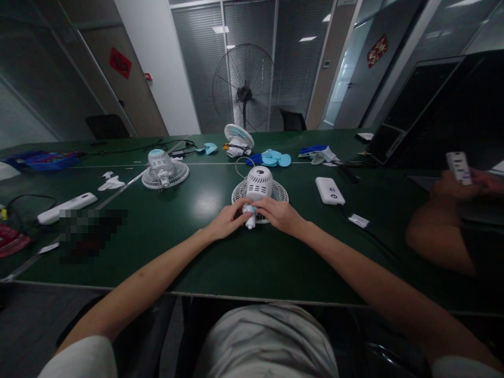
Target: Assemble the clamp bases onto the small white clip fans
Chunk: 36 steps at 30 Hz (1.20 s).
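Note:
A small white fan (259, 181) lies face down on the green table in front of me, its grille (280, 195) flat below and its slotted motor housing on top. My left hand (230, 218) pinches the fan's white neck (250, 221) from the left side. From the right, my right hand (281, 214) has its fingers closed on the same neck, near a light blue part (251, 209). Both hands' fingertips meet there and partly hide the joint.
Another face-down fan (164, 170) sits to the left, a third fan (238, 140) behind. Light blue fan blades (275, 157), a white power bank (329, 190) and a white power strip (66, 208) lie around. At right, a co-worker's hand (452, 184) holds a white object.

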Tool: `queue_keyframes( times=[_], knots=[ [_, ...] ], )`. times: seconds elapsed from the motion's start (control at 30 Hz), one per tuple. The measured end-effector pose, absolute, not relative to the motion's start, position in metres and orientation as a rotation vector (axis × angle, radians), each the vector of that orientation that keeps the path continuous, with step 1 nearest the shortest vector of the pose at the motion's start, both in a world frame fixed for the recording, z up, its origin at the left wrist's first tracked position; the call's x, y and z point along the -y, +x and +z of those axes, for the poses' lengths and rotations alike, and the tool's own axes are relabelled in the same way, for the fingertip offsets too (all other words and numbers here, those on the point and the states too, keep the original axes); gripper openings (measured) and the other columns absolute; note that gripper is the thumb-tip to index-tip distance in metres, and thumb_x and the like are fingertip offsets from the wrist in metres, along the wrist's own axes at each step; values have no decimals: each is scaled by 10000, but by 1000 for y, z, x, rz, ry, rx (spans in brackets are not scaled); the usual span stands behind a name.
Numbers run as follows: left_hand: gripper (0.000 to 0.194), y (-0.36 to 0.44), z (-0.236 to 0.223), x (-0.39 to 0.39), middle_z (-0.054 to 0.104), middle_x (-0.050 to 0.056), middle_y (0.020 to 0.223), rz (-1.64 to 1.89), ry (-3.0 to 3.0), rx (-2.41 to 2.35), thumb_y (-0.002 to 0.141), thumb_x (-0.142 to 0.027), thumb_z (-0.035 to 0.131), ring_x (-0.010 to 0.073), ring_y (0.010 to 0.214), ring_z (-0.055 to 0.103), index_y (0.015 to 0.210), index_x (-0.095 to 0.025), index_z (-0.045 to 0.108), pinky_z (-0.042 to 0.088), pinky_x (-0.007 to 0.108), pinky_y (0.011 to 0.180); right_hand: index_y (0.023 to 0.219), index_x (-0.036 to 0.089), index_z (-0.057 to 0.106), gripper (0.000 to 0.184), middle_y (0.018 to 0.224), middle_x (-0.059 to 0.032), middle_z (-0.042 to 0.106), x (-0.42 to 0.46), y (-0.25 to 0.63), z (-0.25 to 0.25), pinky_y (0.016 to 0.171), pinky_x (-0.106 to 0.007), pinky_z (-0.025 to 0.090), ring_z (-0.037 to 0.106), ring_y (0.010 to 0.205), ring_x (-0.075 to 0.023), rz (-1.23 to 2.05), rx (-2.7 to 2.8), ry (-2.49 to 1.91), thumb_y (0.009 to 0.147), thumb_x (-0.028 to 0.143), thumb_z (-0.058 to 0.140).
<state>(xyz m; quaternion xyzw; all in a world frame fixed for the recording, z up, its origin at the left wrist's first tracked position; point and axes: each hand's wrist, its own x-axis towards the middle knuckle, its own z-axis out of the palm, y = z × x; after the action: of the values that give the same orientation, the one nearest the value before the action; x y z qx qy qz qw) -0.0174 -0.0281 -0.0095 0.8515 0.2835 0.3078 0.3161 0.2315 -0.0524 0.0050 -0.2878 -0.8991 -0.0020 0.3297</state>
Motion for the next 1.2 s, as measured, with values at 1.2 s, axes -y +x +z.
queue_keyframes(
  times=[1.2],
  knots=[
    [376,-17,-5,29,619,-13,826,800,2334,-770,1076,-466,494,149,689,572,1346,-212,554,433,267,661,1348,213,590,319,1192,-90,696,48,236,-5,700,-313,577,698,925,-194,-254,2270,-698,1031,232,551]
  ],
)
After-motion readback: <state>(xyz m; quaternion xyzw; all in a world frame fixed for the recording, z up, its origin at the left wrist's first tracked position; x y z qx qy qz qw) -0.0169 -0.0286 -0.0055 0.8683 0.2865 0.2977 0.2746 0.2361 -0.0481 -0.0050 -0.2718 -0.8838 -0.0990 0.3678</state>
